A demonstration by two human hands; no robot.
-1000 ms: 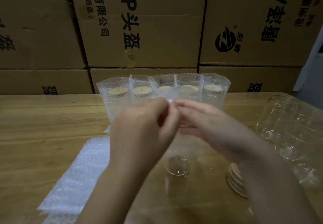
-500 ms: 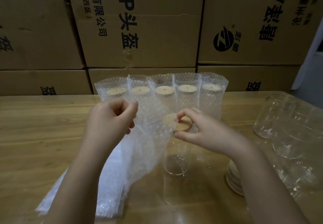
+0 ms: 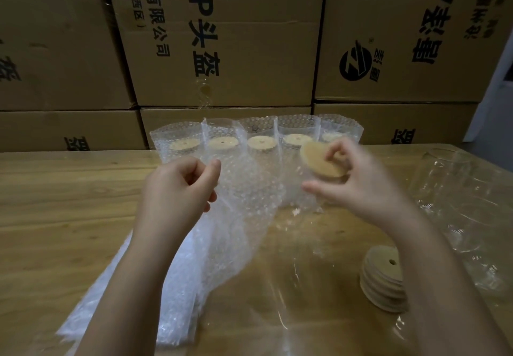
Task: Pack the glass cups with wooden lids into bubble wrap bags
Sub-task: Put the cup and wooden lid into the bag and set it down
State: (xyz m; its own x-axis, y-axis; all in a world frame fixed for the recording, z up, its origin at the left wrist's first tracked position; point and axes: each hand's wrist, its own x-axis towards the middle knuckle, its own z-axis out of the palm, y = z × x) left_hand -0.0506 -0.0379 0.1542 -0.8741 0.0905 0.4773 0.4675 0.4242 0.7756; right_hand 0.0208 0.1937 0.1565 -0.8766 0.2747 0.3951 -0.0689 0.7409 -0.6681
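Note:
My left hand (image 3: 180,186) pinches the edge of a bubble wrap bag (image 3: 244,191), which hangs down to the table. My right hand (image 3: 363,189) grips the top of a glass cup by its round wooden lid (image 3: 319,161), raised off the table and tilted so the lid faces up and left. The clear glass body below the lid (image 3: 311,197) is faint against the bag. The cup's lid sits just right of the bag's raised edge. Behind stands a row of several lidded cups in bubble wrap bags (image 3: 222,141).
A stack of flat bubble wrap bags (image 3: 133,303) lies at the front left on the wooden table (image 3: 55,216). A stack of wooden lids (image 3: 383,283) sits front right. Bare glass cups (image 3: 458,205) lie at the right. Cardboard boxes (image 3: 222,36) wall the back.
My hands have parted: the left pulled the bag's edge to the left. The right lifted the lidded cup off the table and tilted it.

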